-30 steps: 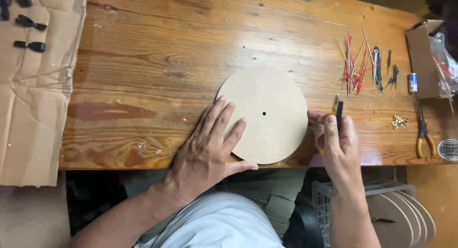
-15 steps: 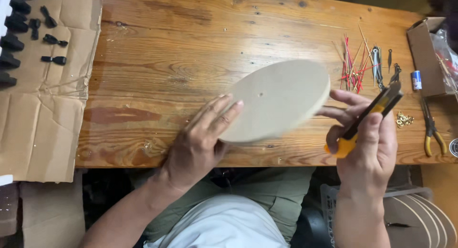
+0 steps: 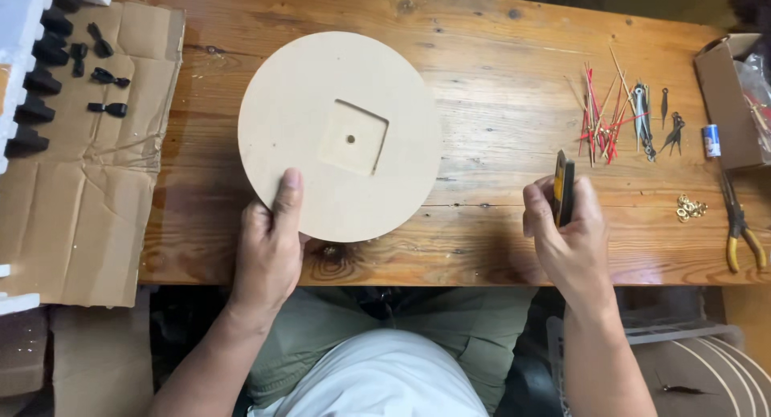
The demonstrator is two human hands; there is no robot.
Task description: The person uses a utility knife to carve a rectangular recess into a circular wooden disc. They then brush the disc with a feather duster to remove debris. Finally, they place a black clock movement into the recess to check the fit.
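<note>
A round pale wooden disc (image 3: 321, 88) with a square recess and a small centre hole faces me above the wooden table (image 3: 498, 88). My left hand (image 3: 269, 244) grips its lower edge, thumb pressed on the face. To the right, my right hand (image 3: 566, 240) is closed on a slim black and yellow tool (image 3: 564, 186), held upright over the table's front part.
Thin red, tan and black clock hands (image 3: 622, 116) lie at the right, with small brass rings (image 3: 691, 208), yellow-handled pliers (image 3: 739, 224) and an open cardboard box (image 3: 727, 96). Flattened cardboard (image 3: 80, 200) with black parts (image 3: 108, 76) covers the left end.
The disc was lifted off the table and flipped, so its recessed side now shows, further left. My right hand drew back to the right with the tool.
</note>
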